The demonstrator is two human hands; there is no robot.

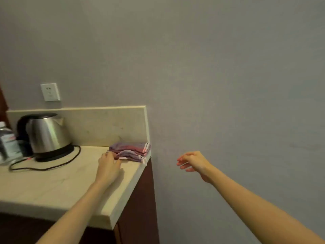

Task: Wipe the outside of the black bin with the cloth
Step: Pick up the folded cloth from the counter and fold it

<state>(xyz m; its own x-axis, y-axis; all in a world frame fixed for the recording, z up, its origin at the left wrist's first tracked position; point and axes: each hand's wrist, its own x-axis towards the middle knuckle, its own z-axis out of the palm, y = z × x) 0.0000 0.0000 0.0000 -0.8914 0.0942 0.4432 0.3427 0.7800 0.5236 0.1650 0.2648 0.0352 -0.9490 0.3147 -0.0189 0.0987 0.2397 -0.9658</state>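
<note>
Cream stone countertop (52, 187) against a grey wall, being reached across for a folded cloth.

Folded purple-striped cloth (131, 151) is being kept at the counter's far right corner, touching the fingertips of the left hand (108, 167), which is lying flat, fingers together, nothing pinched. Right hand (192, 162) is being held loosely spread in the air, empty. Black bin is not being shown. Risk judged: cloth being nudged off the near edge, or the kettle cord (44, 166) being snagged by the forearm.

Folded purple-pink striped cloth (131, 151), counter's far corner
</note>
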